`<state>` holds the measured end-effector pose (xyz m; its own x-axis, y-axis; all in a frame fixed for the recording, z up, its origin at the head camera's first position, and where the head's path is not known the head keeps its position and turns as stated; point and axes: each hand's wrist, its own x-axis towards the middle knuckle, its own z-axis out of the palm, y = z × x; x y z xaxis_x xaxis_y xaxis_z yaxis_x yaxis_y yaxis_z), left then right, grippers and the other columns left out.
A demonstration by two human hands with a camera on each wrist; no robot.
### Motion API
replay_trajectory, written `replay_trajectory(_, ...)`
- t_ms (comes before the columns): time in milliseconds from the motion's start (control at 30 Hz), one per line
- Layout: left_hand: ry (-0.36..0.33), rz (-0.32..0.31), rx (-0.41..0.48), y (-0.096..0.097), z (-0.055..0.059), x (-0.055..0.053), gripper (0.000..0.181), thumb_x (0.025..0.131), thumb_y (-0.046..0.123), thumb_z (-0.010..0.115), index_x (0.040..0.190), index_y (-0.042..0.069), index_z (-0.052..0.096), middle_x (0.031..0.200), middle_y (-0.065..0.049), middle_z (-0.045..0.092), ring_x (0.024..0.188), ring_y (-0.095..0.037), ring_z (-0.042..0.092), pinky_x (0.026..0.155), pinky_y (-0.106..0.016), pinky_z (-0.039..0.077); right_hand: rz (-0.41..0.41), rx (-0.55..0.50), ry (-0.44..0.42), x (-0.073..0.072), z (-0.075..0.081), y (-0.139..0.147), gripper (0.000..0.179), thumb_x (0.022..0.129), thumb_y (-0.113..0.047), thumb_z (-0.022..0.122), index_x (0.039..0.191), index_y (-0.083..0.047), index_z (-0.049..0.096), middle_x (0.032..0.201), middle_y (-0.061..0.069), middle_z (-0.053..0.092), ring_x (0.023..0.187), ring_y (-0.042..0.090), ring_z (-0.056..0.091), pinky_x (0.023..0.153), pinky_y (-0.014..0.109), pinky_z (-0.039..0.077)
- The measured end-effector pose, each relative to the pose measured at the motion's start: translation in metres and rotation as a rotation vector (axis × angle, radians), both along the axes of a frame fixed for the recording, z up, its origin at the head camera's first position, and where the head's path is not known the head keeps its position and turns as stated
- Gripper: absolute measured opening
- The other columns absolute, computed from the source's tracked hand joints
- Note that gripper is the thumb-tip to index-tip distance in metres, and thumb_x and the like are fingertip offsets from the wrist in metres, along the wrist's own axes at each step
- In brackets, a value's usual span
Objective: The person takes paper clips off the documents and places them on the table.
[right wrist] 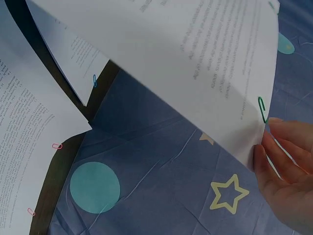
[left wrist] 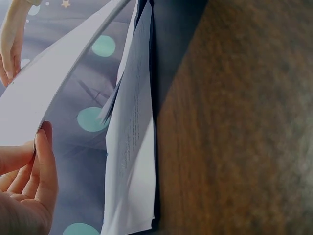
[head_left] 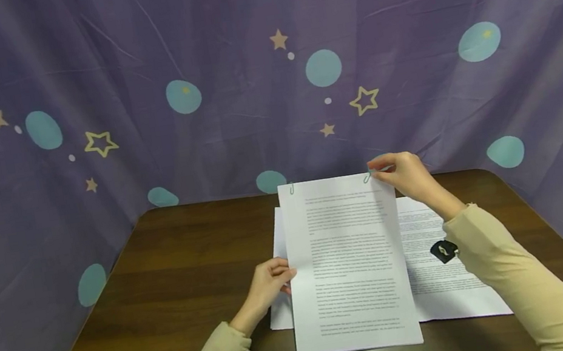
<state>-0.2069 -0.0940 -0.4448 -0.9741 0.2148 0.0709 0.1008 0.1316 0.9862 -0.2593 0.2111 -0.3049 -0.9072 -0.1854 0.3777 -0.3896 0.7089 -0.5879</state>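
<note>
Purple curtain fabric with teal ovals and stars is hanging behind a dark brown wood-grain table. From the head view, a stack of white printed paper sheets is tilting up in front of other white printed pages; the left hand is pinching its left edge, the right hand its upper right corner. Two green wire paper clips are sitting along its top.

In the left wrist view, the edge is resting between thumb and fingers; a loosening pinch could let unclipped lower sheets fan out.

In the right wrist view, fingertips are lying just beside one clip, perhaps touching, I cannot tell; tugging there could dislodge it or crease the corner.
</note>
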Motion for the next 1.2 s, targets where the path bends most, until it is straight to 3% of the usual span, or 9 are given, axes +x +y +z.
replay_trajectory(233,0.013,-0.011,0.003,0.000,-0.002,-0.001,0.015,0.079,-0.007,0.058,0.090,-0.016,0.054,0.079,-0.024,0.063,0.050,-0.009,0.053,0.046,-0.030,0.050,-0.021,0.011,0.021,-0.002,-0.001,0.001,0.019,0.080,-0.004,0.063,0.098,0.003,0.066,0.094,0.019,0.064,0.074,0.028,0.061,0.059,0.029,0.048)
replay_trajectory(533,0.039,-0.026,-0.008,0.000,0.000,0.000,0.014,0.079,-0.007,0.058,0.089,-0.016,0.055,0.080,-0.028,0.062,0.051,-0.010,0.053,0.051,-0.050,0.048,-0.024,0.032,-0.033,-0.004,-0.003,0.004,0.018,0.081,-0.007,0.062,0.094,0.005,0.067,0.090,0.020,0.064,0.078,0.027,0.058,0.062,0.029,0.046)
replay_trajectory(1000,0.043,-0.023,-0.024,-0.004,0.002,0.003,0.014,0.079,-0.007,0.059,0.089,-0.016,0.055,0.082,-0.028,0.062,0.054,-0.010,0.054,0.048,-0.042,0.050,0.056,-0.005,-0.150,-0.001,-0.002,0.009,0.017,0.085,-0.007,0.057,0.092,0.006,0.065,0.090,0.019,0.063,0.075,0.023,0.055,0.060,0.023,0.044)
replay_trajectory(1200,0.045,-0.033,-0.019,-0.004,0.003,0.002,0.015,0.079,-0.006,0.059,0.089,-0.016,0.055,0.082,-0.028,0.062,0.055,-0.009,0.054,0.048,-0.041,0.050,0.070,-0.021,-0.153,0.000,-0.002,0.010,0.019,0.087,-0.008,0.055,0.095,0.007,0.064,0.091,0.020,0.062,0.076,0.023,0.054,0.058,0.022,0.044)
